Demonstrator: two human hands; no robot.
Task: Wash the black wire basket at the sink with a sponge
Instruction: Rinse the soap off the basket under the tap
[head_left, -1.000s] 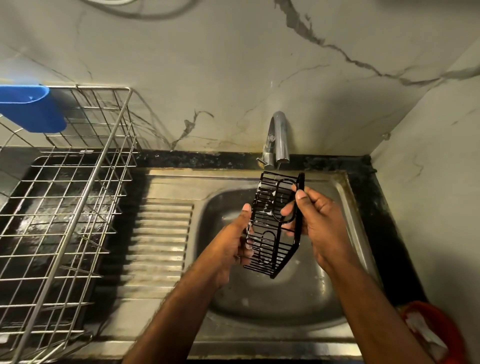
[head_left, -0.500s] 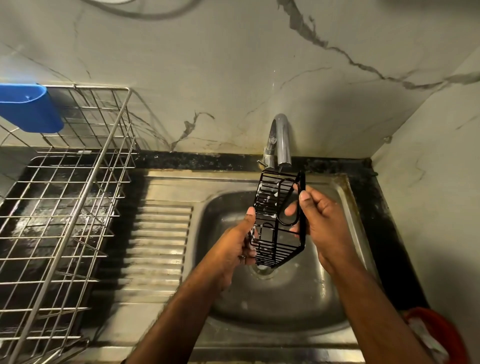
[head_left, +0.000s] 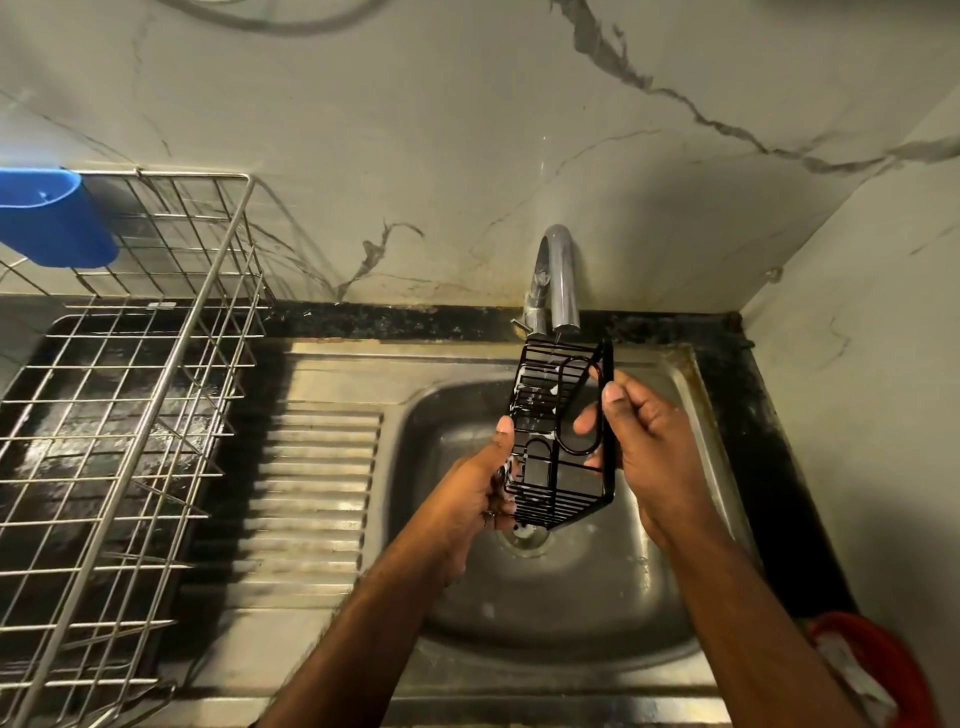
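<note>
The black wire basket (head_left: 561, 436) is held on edge at the centre of the frame, its upper end right under the tap (head_left: 558, 280) spout and over the sink (head_left: 571, 613) bowl, apparently so water runs through the wires and drains below. The left hand (head_left: 475, 486) grips its left edge, thumb up along the wire. The right hand (head_left: 641, 436) pinches its right rim; no sponge shows.

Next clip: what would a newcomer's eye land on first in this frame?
The black wire basket, held upright under the tap over the steel sink, with the left hand gripping its left edge and the right hand its right side. Next, the large steel dish rack on the left, a blue holder hanging on its rim.
</note>
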